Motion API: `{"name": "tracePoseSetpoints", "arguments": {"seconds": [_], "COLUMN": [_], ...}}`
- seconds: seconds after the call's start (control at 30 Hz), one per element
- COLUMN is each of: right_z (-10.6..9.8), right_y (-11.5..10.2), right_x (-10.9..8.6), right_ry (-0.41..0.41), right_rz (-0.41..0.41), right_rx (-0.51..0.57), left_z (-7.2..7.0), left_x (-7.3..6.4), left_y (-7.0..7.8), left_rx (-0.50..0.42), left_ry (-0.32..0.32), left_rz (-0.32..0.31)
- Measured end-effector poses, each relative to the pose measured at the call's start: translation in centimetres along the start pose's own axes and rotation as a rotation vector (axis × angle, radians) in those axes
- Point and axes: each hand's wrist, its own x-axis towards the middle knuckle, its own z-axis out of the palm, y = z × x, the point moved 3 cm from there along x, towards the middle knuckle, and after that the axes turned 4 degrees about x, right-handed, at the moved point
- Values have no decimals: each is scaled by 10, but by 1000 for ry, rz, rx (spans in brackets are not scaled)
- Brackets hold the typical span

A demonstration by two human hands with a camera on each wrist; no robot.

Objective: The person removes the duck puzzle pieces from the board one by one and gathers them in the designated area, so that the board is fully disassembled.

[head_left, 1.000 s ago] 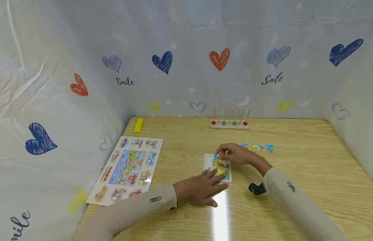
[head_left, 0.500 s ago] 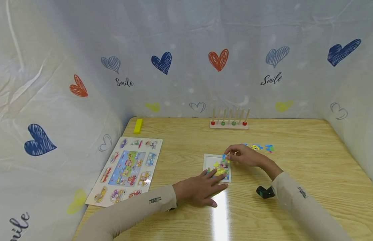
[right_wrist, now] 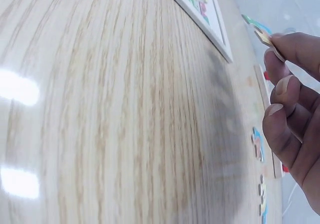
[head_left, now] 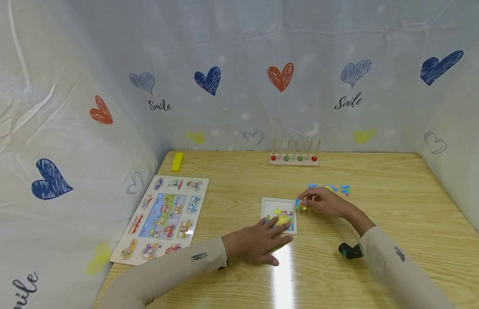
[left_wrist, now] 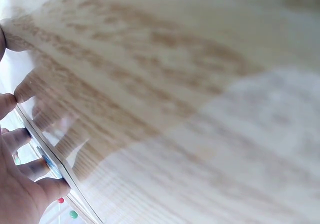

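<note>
A small square puzzle board (head_left: 268,204) with a pale frame lies mid-table, its lower part filled with colourful pieces. My left hand (head_left: 258,244) rests spread over its lower left, straight fingers touching the pieces and the frame. Just off the board's upper right, my right hand (head_left: 326,202) pinches a jigsaw piece (head_left: 300,204) between thumb and finger. In the right wrist view that jigsaw piece (right_wrist: 263,36) is held above the table, seen nearly edge-on. Several loose puzzle pieces (head_left: 345,190) lie behind the right hand, which partly covers them.
A large vehicle puzzle board (head_left: 163,214) lies at the left. A yellow block (head_left: 177,162) is at the back left. Toward the back edge stands a wooden peg rack (head_left: 294,160) with red and green beads. A black device (head_left: 350,251) sits at the right wrist.
My right hand has moved right with the pinched jigsaw piece, from over the board's upper part to beyond its right edge. The left hand has stayed still.
</note>
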Motion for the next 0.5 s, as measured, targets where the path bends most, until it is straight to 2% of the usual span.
{"name": "tracePoseSetpoints", "arguments": {"seconds": [0.5], "right_z": [-7], "right_y": [14], "right_x": [-19], "right_ry": [63], "right_rz": [70], "right_rx": [41], "left_z": [2], "left_x": [0], "left_y": [-1], "left_rx": [-21], "left_ry": [11], "left_rz": [7]}}
